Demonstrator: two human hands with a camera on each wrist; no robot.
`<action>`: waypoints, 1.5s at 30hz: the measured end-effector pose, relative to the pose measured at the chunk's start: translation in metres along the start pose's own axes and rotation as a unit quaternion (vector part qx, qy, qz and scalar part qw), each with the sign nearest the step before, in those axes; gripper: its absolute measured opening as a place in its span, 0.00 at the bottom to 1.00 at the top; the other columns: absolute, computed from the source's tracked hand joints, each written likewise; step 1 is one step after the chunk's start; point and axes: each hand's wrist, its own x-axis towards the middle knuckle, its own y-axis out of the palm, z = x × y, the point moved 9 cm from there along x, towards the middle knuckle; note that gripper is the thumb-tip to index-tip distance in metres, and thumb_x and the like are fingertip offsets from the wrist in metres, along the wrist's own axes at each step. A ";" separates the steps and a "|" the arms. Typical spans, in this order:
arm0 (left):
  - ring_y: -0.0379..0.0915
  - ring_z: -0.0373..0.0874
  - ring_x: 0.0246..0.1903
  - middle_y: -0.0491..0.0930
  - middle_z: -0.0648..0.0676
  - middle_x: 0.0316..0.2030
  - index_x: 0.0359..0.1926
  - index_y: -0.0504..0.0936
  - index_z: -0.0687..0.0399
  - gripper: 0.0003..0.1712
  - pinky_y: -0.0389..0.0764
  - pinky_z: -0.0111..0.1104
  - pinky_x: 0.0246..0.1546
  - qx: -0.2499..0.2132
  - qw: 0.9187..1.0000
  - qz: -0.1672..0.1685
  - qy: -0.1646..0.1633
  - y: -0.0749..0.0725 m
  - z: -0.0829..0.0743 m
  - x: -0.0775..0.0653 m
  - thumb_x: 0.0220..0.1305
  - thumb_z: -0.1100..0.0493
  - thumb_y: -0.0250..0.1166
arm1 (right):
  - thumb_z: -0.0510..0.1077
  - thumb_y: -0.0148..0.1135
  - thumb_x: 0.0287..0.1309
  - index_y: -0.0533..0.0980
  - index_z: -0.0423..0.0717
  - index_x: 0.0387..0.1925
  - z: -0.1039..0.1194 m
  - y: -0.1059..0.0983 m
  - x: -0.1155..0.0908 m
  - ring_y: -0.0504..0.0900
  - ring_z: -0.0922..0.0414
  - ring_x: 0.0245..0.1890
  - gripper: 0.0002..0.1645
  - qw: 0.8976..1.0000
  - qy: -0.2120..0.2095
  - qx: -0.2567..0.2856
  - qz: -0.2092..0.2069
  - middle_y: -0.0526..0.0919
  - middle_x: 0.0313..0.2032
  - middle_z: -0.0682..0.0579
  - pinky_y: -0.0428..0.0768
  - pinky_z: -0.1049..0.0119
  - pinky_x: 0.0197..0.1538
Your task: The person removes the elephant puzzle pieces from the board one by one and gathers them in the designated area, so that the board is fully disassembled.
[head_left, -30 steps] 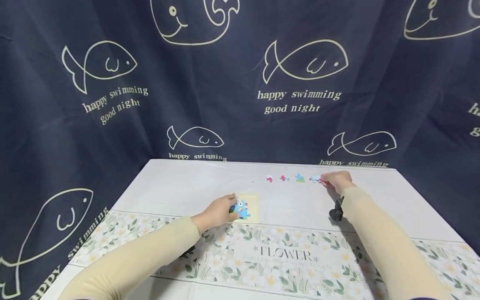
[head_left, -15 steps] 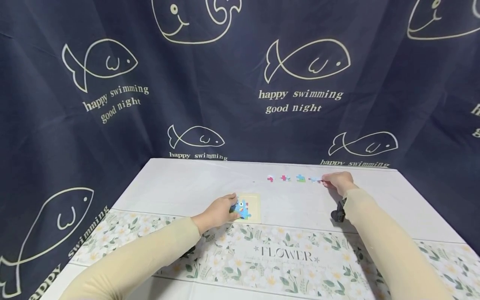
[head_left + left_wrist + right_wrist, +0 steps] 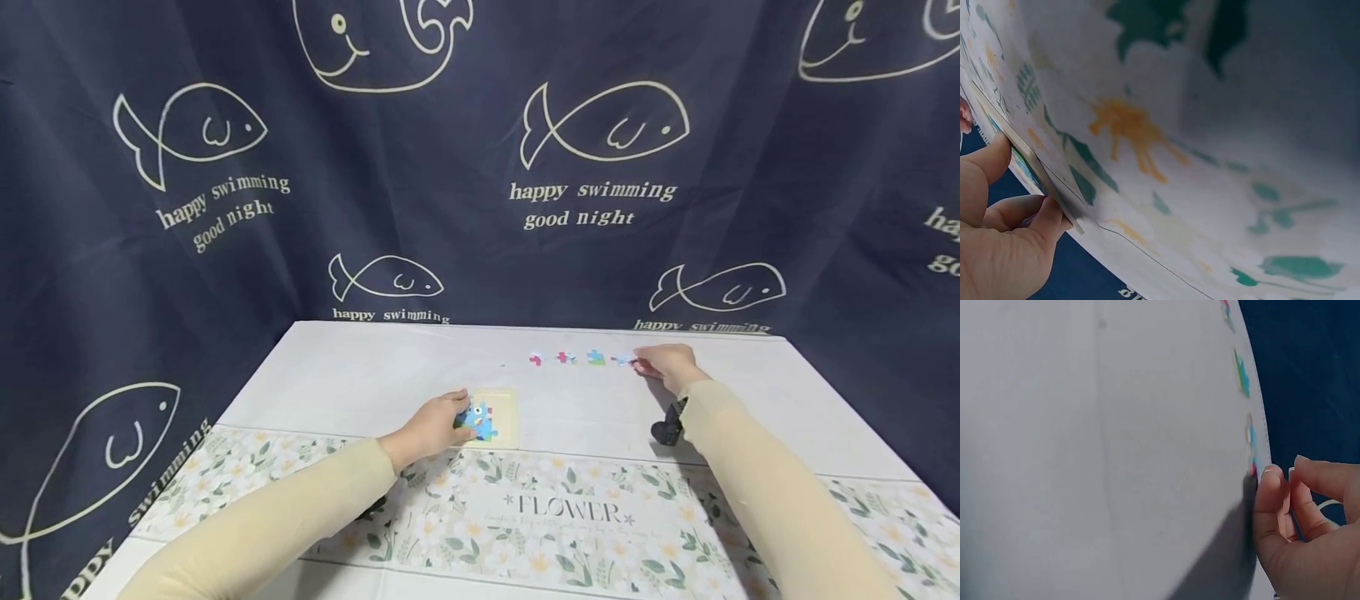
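Observation:
A pale yellow puzzle tray (image 3: 507,417) lies left of centre on the table, partly filled with joined pieces showing a blue creature (image 3: 477,422). My left hand (image 3: 429,429) grips its left side; in the left wrist view, thumb and fingers close on the tray's edge (image 3: 1054,187). At the far right my right hand (image 3: 666,365) reaches to the last puzzle piece (image 3: 621,359) of a row, a light blue one with a pinkish end. Its fingertips are bunched right at that piece's end, also in the right wrist view, and I cannot tell whether they pinch it.
Left of that piece, a blue-green piece (image 3: 596,357), a pink and white piece (image 3: 565,357) and another pink piece (image 3: 536,359) lie spaced out near the back edge. A floral strip (image 3: 570,533) crosses the table front. A dark blue fish-print curtain (image 3: 480,167) hangs behind.
The head view has shifted slightly. The last piece in the row appears thinner, its outline altered at my right fingertips. My left hand stays on the tray.

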 end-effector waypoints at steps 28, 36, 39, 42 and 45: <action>0.57 0.57 0.70 0.61 0.61 0.71 0.67 0.66 0.68 0.38 0.62 0.45 0.71 0.002 1.000 0.002 0.006 -0.003 -0.004 -0.006 0.63 0.52 0.67 | 0.30 0.55 0.63 0.66 0.19 0.57 0.021 0.077 -0.053 0.83 0.65 0.26 0.24 0.988 -0.052 -0.003 0.145 0.82 0.25 0.55 0.86 0.74 0.39; 0.56 0.55 0.71 0.60 0.61 0.71 0.68 0.65 0.68 0.39 0.61 0.44 0.72 0.023 1.000 0.008 0.009 -0.007 -0.008 -0.004 0.63 0.51 0.66 | 0.29 0.54 0.63 0.66 0.17 0.56 0.031 0.102 -0.064 0.81 0.65 0.25 0.23 0.982 -0.075 -0.006 0.175 0.82 0.28 0.52 0.85 0.74 0.38; 0.56 0.55 0.71 0.60 0.60 0.72 0.68 0.65 0.67 0.39 0.61 0.44 0.72 0.028 1.000 0.009 0.004 -0.007 -0.007 -0.006 0.63 0.50 0.66 | 0.28 0.53 0.64 0.65 0.16 0.57 0.030 0.109 -0.068 0.81 0.65 0.26 0.23 0.979 -0.075 -0.003 0.187 0.82 0.29 0.51 0.85 0.74 0.37; 0.56 0.56 0.71 0.60 0.61 0.72 0.68 0.65 0.68 0.39 0.61 0.45 0.72 0.024 1.000 0.009 0.002 -0.007 -0.007 -0.007 0.63 0.51 0.66 | 0.28 0.52 0.64 0.65 0.16 0.57 0.027 0.115 -0.071 0.82 0.64 0.27 0.23 0.977 -0.073 -0.002 0.198 0.82 0.30 0.50 0.85 0.74 0.38; 0.56 0.57 0.71 0.60 0.61 0.71 0.67 0.65 0.68 0.39 0.61 0.45 0.72 0.020 1.000 0.010 0.002 -0.005 -0.007 -0.007 0.63 0.51 0.66 | 0.29 0.52 0.64 0.65 0.16 0.57 0.023 0.119 -0.075 0.82 0.64 0.27 0.23 0.975 -0.072 -0.002 0.209 0.83 0.30 0.50 0.85 0.74 0.39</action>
